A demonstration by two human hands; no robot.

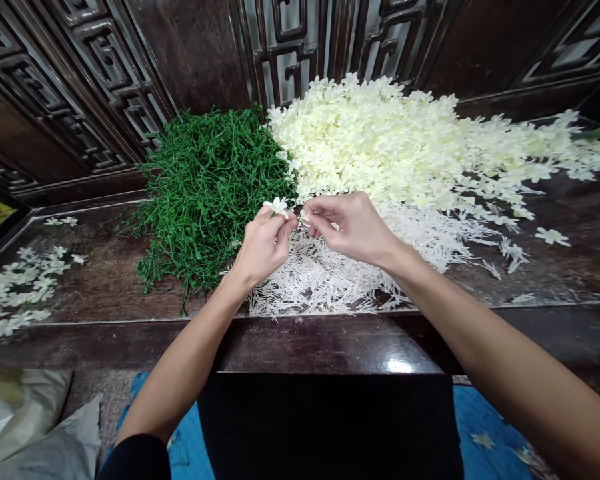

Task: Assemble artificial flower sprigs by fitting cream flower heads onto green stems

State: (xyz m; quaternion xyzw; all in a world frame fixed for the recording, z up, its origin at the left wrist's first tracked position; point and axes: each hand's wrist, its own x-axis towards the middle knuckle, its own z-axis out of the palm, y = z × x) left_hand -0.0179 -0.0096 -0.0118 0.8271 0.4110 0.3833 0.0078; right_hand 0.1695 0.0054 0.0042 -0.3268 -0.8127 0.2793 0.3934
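Observation:
My left hand (267, 241) is closed, pinching an artificial white flower (279, 207) whose petals stick up past the fingertips. Close beside it, the thumb and fingers of my right hand (347, 223) pinch a small pale flower piece (304, 219). The fingertips of both hands almost meet. Behind my left hand lies a heap of green plastic stems (215, 180). A big pile of cream-white flower heads (380, 137) rises beyond my right hand. Thin white plastic stamens (325, 280) are spread below both hands.
Several finished-looking white flowers (23, 290) lie at the far left of the dark wooden bench (97, 267). A single flower head (551, 236) sits at the right. Carved wooden lattice (290, 47) stands behind. Pale sacks (40, 427) are on the floor at lower left.

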